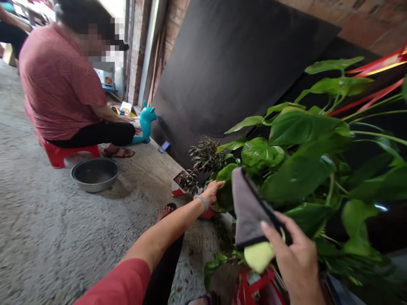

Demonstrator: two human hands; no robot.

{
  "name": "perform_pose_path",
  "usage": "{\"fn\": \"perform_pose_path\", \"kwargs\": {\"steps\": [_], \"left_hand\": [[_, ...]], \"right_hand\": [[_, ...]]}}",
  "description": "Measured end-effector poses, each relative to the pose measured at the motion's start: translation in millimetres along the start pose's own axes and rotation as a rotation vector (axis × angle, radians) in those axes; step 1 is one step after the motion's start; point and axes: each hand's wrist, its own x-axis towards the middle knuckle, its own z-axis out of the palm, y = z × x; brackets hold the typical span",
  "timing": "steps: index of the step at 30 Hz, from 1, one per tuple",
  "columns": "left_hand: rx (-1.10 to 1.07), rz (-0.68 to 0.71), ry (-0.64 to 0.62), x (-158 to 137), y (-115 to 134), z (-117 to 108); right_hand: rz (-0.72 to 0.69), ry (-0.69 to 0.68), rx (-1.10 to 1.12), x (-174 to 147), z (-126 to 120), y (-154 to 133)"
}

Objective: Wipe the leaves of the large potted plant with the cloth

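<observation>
My left hand (pixel 212 192), with a bracelet (pixel 202 202) at its wrist, reaches forward to a green leaf (pixel 226 173) of a large leafy plant. Its fingers are closed at the leaf's edge, and part of the grip is hidden. In my right hand (pixel 297 250) is a folded cloth (pixel 249 207), grey with dark edging and a yellow side showing below. The thumb presses on the cloth from the near side. Broad, glossy leaves (pixel 302 131) spread just beyond the cloth.
A seated person (pixel 60 84) on a red stool (pixel 57 153) is at the left, beside a metal basin (pixel 95 174) and a teal animal figure (pixel 146 123). A small potted plant (pixel 184 182) stands ahead. A dark panel (pixel 235 63) leans on the brick wall. Red bags (pixel 254 288) lie below.
</observation>
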Motion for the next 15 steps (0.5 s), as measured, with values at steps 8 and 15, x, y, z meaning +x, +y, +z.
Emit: {"fn": "perform_pose_path", "kwargs": {"steps": [8,15], "left_hand": [[0.061,-0.035,0.078,-8,-9,-4],[0.232,-0.062,0.176,-15,-34,-56]], "right_hand": [[0.027,-0.260,-0.166,13,66,44],[0.291,-0.433,0.027,-98,55,116]]}}
